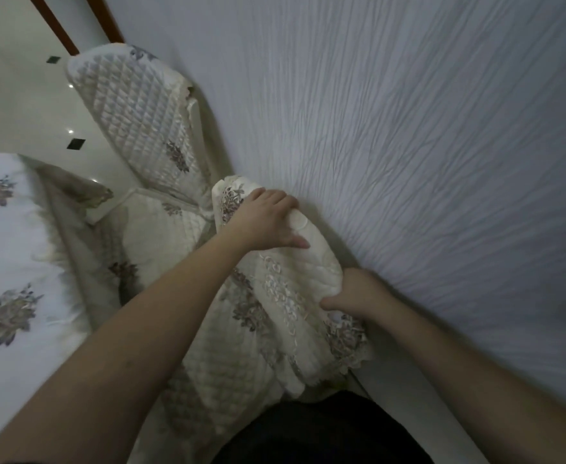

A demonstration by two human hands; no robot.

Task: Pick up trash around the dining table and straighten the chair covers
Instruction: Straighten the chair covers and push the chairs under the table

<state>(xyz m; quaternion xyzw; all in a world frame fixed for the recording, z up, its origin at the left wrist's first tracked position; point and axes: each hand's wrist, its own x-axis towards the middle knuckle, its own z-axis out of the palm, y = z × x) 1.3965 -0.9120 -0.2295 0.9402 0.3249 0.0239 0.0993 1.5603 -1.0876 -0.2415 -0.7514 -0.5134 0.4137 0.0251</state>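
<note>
A cream quilted chair cover with grey flower embroidery and a lace edge lies over the top of a chair back right below me, against the wall. My left hand grips the far end of the cover's top, fingers curled over it and thumb along the front. My right hand grips the near end of the same cover, thumb pressed into the fabric. The cover's quilted front hangs down toward the seat.
A textured pale wall fills the right side, close behind the chair. A second chair with a matching quilted cover stands farther along the wall. A table with a white flowered cloth is at left, glossy tiled floor beyond.
</note>
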